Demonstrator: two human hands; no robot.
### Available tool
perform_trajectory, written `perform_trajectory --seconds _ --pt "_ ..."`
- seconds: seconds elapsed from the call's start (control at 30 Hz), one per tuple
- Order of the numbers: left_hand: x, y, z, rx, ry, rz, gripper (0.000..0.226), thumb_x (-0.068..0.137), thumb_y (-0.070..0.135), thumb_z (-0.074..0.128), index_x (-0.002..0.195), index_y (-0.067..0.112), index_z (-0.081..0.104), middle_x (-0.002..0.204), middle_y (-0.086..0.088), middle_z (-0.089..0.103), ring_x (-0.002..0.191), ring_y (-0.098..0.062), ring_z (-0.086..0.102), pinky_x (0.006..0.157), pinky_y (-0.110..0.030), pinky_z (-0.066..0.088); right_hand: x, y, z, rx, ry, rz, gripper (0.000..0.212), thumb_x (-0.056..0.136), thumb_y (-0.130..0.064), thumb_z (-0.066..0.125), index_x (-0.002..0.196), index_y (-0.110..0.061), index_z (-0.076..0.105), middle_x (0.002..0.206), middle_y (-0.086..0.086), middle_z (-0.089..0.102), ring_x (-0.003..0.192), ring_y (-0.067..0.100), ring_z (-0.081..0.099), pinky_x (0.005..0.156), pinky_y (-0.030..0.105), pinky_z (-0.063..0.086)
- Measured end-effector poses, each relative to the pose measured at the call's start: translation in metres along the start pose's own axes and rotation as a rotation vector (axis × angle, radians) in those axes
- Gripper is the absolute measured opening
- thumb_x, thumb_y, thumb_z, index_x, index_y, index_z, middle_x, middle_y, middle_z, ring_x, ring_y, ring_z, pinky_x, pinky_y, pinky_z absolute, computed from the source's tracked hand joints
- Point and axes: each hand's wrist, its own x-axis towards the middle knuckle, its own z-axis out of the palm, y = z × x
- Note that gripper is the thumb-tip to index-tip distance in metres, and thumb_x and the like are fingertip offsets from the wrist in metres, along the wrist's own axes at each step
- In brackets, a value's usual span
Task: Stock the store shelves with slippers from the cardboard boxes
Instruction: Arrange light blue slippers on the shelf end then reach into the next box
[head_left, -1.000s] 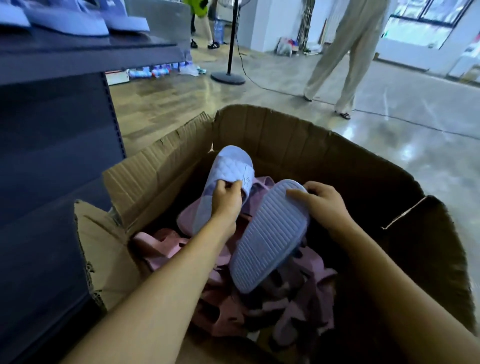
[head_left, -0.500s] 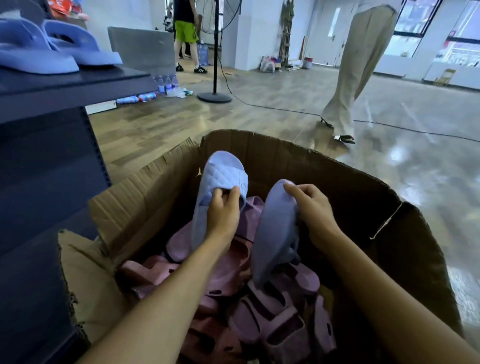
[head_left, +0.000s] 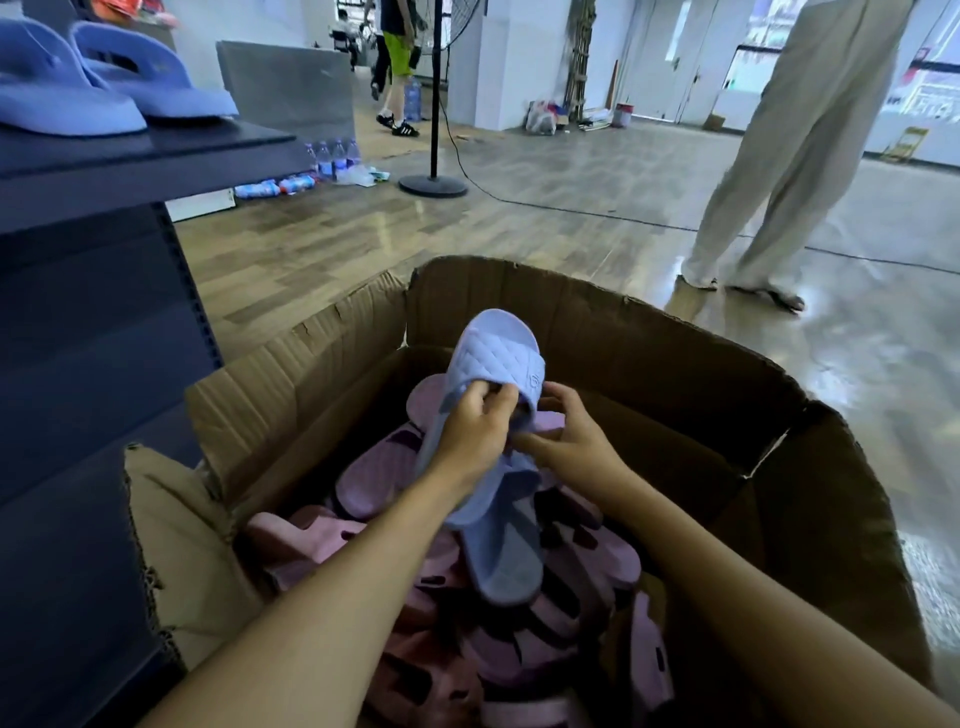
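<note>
A glossy wood-look floor (head_left: 571, 218) fills the upper frame, with a fan stand (head_left: 434, 182), water bottles (head_left: 332, 158) and a person in beige trousers (head_left: 789, 156). At upper left, a dark shelf (head_left: 130, 150) carries two shelved blue slippers (head_left: 104, 98). In the centre, above an open cardboard box (head_left: 649, 353) of pink slippers (head_left: 374, 467), the left hand (head_left: 475, 431) grips the strap of a quilted blue slipper (head_left: 498, 353). The right hand (head_left: 571, 441), touching it, pinches the second blue slipper (head_left: 506, 561) beneath, sole up.
</note>
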Motion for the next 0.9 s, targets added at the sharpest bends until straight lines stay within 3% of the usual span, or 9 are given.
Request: perform_trajectory --seconds 0.13,0.23,0.3,0.37,0.43,0.5,0.57,0.7,0.9 --pt "0.000 0.004 0.003 -0.099 -0.128 -0.037 0.019 0.098 0.017 0.042 0.093 0.019 0.060 0.106 -0.008 0.064 0.099 -0.019 0.061 0.088 -0.033 0.050 -0.002 0.005 -0.004 -0.146 0.184 -0.080 0.061 0.080 -0.028 0.071 0.126 -0.014 0.032 0.109 -0.006 0.049 0.100 0.014 0.054 0.085 0.028 0.045" --pt "0.000 0.001 0.005 0.058 -0.233 -0.001 0.014 0.093 0.029 0.047 0.088 0.030 0.061 0.112 -0.005 0.064 0.108 -0.018 0.058 0.095 -0.034 0.048 -0.002 0.005 -0.010 -0.173 0.250 -0.052 0.041 0.091 -0.028 0.056 0.122 -0.015 0.033 0.100 0.004 0.059 0.093 0.024 0.060 0.086 0.045 0.050" --pt "-0.001 -0.002 0.003 0.162 -0.269 -0.001 0.017 0.088 0.035 0.049 0.082 0.030 0.064 0.108 -0.004 0.067 0.108 -0.020 0.061 0.092 -0.037 0.050 -0.002 0.007 -0.013 -0.333 0.242 -0.084 0.029 0.096 -0.023 0.044 0.122 -0.014 0.033 0.105 0.016 0.063 0.095 0.036 0.061 0.082 0.050 0.049" --pt "-0.004 -0.004 -0.001 0.223 -0.245 0.016 0.026 0.092 0.024 0.050 0.071 0.025 0.065 0.088 -0.003 0.071 0.094 -0.020 0.067 0.082 -0.034 0.054 0.000 0.012 -0.018 -0.473 0.257 -0.084 0.025 0.097 -0.017 0.037 0.121 -0.013 0.035 0.109 0.021 0.062 0.097 0.042 0.059 0.081 0.051 0.048" --pt "-0.006 -0.006 -0.009 0.416 -0.107 0.116 0.033 0.092 0.021 0.049 0.062 0.020 0.062 0.075 -0.002 0.071 0.080 -0.020 0.068 0.076 -0.032 0.053 0.004 0.020 -0.027 -0.600 0.288 -0.053 0.031 0.095 -0.011 0.034 0.125 -0.015 0.036 0.112 0.022 0.062 0.099 0.043 0.058 0.079 0.044 0.048" --pt "-0.005 -0.014 -0.015 0.684 0.016 0.202 0.025 0.091 0.026 0.050 0.069 0.019 0.058 0.078 -0.004 0.068 0.079 -0.024 0.064 0.071 -0.032 0.051 0.005 0.032 -0.038 -0.661 0.307 0.037 0.039 0.094 -0.009 0.033 0.131 -0.018 0.035 0.115 0.022 0.061 0.103 0.042 0.057 0.080 0.041 0.045" --pt "-0.001 -0.027 -0.021 0.855 -0.021 0.207 0.010 0.088 0.026 0.054 0.091 0.018 0.060 0.096 -0.004 0.064 0.091 -0.025 0.060 0.076 -0.032 0.049 0.003 0.045 -0.046 -0.653 0.302 0.136 0.043 0.094 -0.011 0.033 0.136 -0.020 0.032 0.116 0.021 0.061 0.105 0.041 0.057 0.084 0.044 0.047" --pt "0.007 -0.055 -0.031 1.104 -0.229 0.129 0.057 0.087 0.029 0.056 0.139 0.021 0.034 0.143 -0.001 0.034 0.129 -0.028 0.035 0.105 -0.034 0.032 -0.002 0.059 -0.049 -0.758 0.217 0.192 0.044 0.096 -0.021 0.035 0.139 -0.020 0.026 0.116 0.015 0.061 0.105 0.035 0.059 0.086 0.042 0.047" --pt "0.014 -0.053 -0.029 1.237 -0.355 -0.004 0.083 0.084 0.027 0.060 0.147 0.034 0.008 0.156 0.007 -0.001 0.139 -0.033 0.009 0.110 -0.042 0.031 0.009 0.061 -0.044 -0.831 0.097 0.118 0.052 0.095 -0.016 0.037 0.143 -0.021 0.018 0.114 0.015 0.063 0.103 0.036 0.060 0.082 0.040 0.049"
